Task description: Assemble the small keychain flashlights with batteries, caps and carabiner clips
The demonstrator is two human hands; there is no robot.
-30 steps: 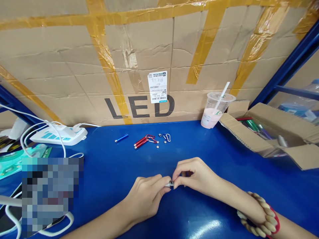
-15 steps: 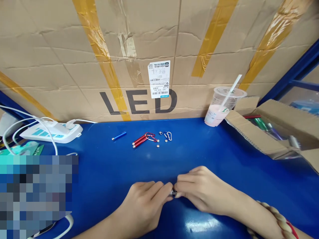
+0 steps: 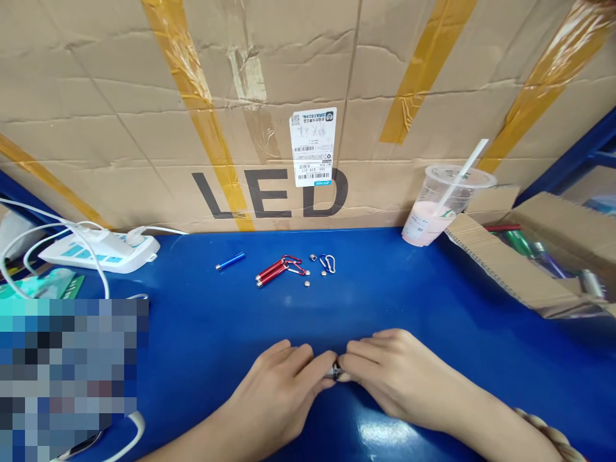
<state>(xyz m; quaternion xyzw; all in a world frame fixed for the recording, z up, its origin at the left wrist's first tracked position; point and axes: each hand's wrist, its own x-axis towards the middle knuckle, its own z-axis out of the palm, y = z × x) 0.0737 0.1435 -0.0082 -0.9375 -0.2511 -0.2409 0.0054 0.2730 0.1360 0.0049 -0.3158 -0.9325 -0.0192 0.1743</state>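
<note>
My left hand [image 3: 282, 388] and my right hand [image 3: 394, 375] meet fingertip to fingertip low over the blue table [image 3: 433, 301]. Both pinch a small silver metal piece [image 3: 335, 371], mostly hidden by the fingers. Farther back lie two red pen-like tubes [image 3: 272, 271] with a red clip, a blue tube [image 3: 230, 261], a silver carabiner clip [image 3: 329, 262] and a few tiny round silver parts [image 3: 307, 282].
A taped cardboard wall marked LED [image 3: 269, 192] closes the back. A plastic cup with pink drink and straw [image 3: 440, 205] stands at right, beside an open cardboard box [image 3: 534, 256] of coloured tubes. A white power strip [image 3: 103, 250] with cables sits at left.
Both hands stay pinched on the small piece and have shifted slightly right and lower in view. The camera has tilted, so the wall and table sit a little differently.
</note>
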